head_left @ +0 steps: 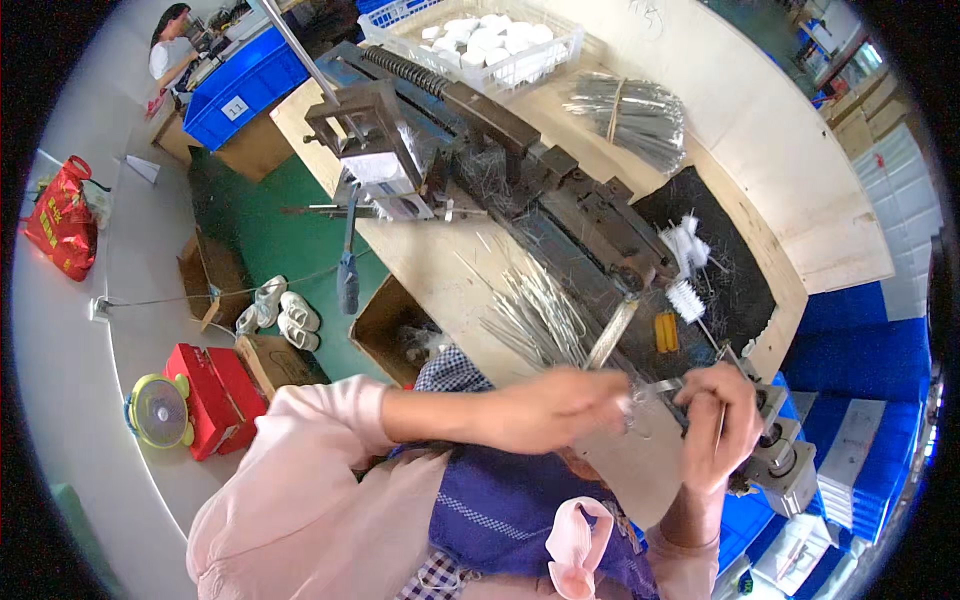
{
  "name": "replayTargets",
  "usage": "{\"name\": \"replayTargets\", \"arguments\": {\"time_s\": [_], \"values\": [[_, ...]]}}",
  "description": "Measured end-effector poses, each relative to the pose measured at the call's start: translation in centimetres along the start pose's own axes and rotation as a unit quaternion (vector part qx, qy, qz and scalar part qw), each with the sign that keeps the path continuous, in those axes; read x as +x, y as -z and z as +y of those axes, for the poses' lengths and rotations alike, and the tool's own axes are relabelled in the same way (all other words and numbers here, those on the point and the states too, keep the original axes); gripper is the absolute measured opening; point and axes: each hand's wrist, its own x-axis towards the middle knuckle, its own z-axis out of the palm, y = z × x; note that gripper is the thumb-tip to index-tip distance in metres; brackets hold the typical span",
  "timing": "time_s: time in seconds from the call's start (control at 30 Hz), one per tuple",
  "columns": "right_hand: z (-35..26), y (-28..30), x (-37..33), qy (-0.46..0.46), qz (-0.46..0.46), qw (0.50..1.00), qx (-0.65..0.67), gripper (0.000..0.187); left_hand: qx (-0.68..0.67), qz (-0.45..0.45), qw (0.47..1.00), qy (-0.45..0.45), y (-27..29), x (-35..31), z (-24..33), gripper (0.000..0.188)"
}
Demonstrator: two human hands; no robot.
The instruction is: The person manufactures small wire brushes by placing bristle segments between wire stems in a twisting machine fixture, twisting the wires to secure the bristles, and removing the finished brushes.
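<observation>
Head view, one entry. Left hand [555,405]: reached across from a pink sleeve, fingers drawn together and pinched on a thin wire piece [640,398] at the near end of the wooden workbench [440,265]. Right hand [718,420]: raised just beside the left, fingers curled shut around the other end of the same wire piece, which lay between the two hands over the bench's front corner; its exact shape was too blurred to tell. Loose pile of cut wires [535,315]: spread on the bench just beyond the left hand. Long dark metal machine [520,175]: ran diagonally along the bench, a coil spring at its far end. Tied bundle of silvery wires [625,115]: lay on the bench past the machine. White crate [475,40]: stood at the far end, filled with white pieces. Small white brush heads [685,270]: rested on a black mat [740,280] to the right of the machine. Blue bin [245,85]: on the floor side, far left, near another person [170,45] at work.
</observation>
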Motion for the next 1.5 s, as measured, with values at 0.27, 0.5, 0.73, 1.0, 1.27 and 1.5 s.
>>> {"name": "replayTargets", "arguments": {"time_s": [0.27,0.5,0.73,1.0,1.27,1.5], "values": [[3.9,1.0,1.8,0.017,-0.061,0.959,-0.276,0.033,-0.225,0.187,0.956,-0.027,-3.2,3.3,-2.9,0.035],[4.6,0.6,2.4,0.056,-0.104,0.951,-0.285,0.026,-0.691,0.014,0.716,-0.1,4.8,-0.5,3.2,0.024],[5.8,0.6,5.4,-0.022,-0.076,0.938,-0.338,0.009,0.063,0.118,0.974,-0.184,3.6,-1.5,0.3,0.025],[5.2,4.2,4.0,-0.012,-0.173,0.972,-0.159,0.012,0.356,0.095,0.919,-0.141,2.3,13.2,1.6,0.019],[5.7,-0.4,5.6,0.018,-0.068,0.997,-0.038,0.009,0.636,0.189,0.698,-0.271,6.3,7.7,4.3,0.018],[7.9,-2.6,6.7,0.018,-0.093,0.994,-0.045,0.012,0.19,0.374,0.878,-0.231,1.4,4.2,-1.7,0.027]]}}
